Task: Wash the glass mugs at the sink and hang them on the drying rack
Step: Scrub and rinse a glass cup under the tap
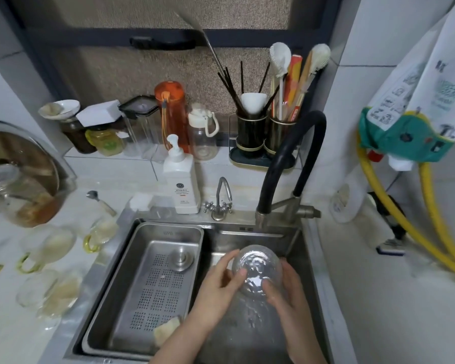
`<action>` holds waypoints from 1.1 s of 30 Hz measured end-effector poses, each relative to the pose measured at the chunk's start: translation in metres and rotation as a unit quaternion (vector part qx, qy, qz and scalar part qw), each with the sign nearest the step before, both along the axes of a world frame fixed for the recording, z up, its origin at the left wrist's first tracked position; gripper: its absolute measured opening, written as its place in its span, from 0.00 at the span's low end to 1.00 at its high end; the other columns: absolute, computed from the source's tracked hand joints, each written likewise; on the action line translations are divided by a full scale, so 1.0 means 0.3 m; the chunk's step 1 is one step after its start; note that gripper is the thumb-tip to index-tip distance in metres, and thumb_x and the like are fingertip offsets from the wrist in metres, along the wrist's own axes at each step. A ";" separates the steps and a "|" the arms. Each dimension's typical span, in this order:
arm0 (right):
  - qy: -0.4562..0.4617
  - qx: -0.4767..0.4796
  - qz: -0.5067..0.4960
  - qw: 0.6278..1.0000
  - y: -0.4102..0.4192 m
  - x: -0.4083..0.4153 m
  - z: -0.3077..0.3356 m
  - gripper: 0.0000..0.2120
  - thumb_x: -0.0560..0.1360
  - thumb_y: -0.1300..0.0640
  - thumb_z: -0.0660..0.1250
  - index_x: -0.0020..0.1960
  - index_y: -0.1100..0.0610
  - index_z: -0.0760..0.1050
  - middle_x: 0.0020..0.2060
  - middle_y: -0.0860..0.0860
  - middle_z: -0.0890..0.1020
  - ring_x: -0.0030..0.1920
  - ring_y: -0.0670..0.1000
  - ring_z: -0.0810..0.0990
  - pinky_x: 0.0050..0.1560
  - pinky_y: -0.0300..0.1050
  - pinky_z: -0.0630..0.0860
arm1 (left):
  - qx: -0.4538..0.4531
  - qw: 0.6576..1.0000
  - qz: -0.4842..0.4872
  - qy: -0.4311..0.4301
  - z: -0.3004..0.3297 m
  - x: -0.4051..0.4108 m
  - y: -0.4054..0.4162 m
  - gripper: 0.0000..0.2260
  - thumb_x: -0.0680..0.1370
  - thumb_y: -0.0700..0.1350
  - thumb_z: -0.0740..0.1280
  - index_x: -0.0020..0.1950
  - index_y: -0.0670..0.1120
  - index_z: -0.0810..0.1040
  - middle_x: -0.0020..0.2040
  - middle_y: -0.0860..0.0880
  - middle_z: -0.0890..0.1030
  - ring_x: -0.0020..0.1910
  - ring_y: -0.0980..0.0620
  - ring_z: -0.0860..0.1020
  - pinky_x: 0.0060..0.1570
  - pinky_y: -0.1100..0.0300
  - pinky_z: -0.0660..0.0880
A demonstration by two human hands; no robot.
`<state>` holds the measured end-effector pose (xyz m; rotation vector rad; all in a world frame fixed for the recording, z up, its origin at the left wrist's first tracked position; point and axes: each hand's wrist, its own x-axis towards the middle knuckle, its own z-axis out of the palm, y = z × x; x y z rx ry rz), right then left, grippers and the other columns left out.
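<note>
- White countertop (378, 298) surrounds a stainless steel sink (304, 248) below a window with a brown mesh screen (142, 64)
- Both hands meet over the right side of the basin, holding a clear glass mug (256, 270) between them; its ribbed, rounded underside faces the camera
- Left hand (218, 287) cups the mug's left side, thumb across the glass, fingers curled round the far edge
- Right hand (286, 290) grips the right side, fingertips pressed on the wet glass
- A rectangular steel drain basket (147, 290) with a perforated floor fills the basin's left side; a round metal sink plug (181, 260) and a pale sponge (167, 331) lie in it
- A black flexible faucet (292, 158) arches over the basin, beside a small chrome tap (221, 200)
- A white pump bottle of soap (180, 179) stands behind the sink
- On the counter to the left, three more glass mugs with yellow-green handles (50, 248) lie blurred; what is inside them cannot be told
- A large glass jar (19, 190) at the left edge holds brownish contents
- On the sill: an orange bottle (171, 111), a clear bottle with a white lid (202, 135), jars, and two dark utensil holders (265, 132) packed with chopsticks and white brushes
- Yellow hoses (426, 224) run down the right wall
</note>
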<state>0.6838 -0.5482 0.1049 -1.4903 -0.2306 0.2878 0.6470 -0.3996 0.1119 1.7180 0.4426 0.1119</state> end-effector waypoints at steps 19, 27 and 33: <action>0.045 -0.030 -0.200 0.978 0.172 -0.200 0.111 0.13 0.71 0.49 0.72 0.54 0.38 0.77 0.55 0.40 0.81 0.56 0.41 0.79 0.51 0.35 0.73 | -0.035 0.993 -0.108 -0.003 0.105 -0.086 0.122 0.28 0.77 0.43 0.67 0.73 0.60 0.61 0.58 0.55 0.73 0.43 0.59 0.79 0.36 0.73 0.74; 0.048 -0.045 -0.230 0.971 0.227 -0.283 0.134 0.28 0.64 0.39 0.69 0.63 0.40 0.70 0.62 0.42 0.75 0.62 0.42 0.74 0.58 0.40 0.70 | -0.028 0.981 -0.193 0.000 0.132 -0.135 0.207 0.25 0.79 0.46 0.65 0.73 0.61 0.61 0.66 0.50 0.71 0.60 0.54 0.75 0.41 0.71 0.74; 0.027 -0.061 -0.254 0.965 0.214 -0.350 0.120 0.31 0.63 0.37 0.70 0.64 0.42 0.70 0.66 0.45 0.74 0.67 0.47 0.72 0.69 0.54 0.69 | -0.040 0.976 -0.216 -0.008 0.173 -0.189 0.214 0.26 0.79 0.43 0.64 0.75 0.55 0.62 0.67 0.51 0.72 0.61 0.53 0.76 0.53 0.63 0.77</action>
